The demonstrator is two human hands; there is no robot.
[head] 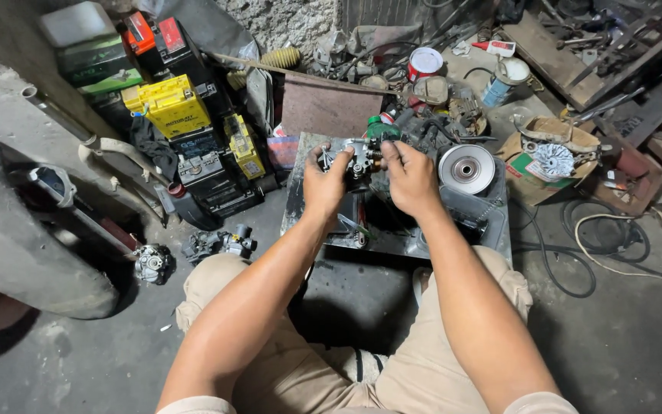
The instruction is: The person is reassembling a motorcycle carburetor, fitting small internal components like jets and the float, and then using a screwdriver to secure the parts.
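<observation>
Head view shows me both hands, left hand [325, 182] and right hand [410, 178], clasped around a small metal carburetor [362, 159] (greasy) above the metal tray [492, 222], beside a pulley disc [467, 169]

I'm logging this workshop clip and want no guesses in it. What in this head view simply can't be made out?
- Small grey metal engine part: head view, its sides hidden by the left hand and right hand; its details are too small to make out.
- Fingertips: curled around the part, so the contact points are unseen.
- Dark metal tray: near side covered by the forearms.
- Dark grey curved body: cut off by the left edge.
</observation>
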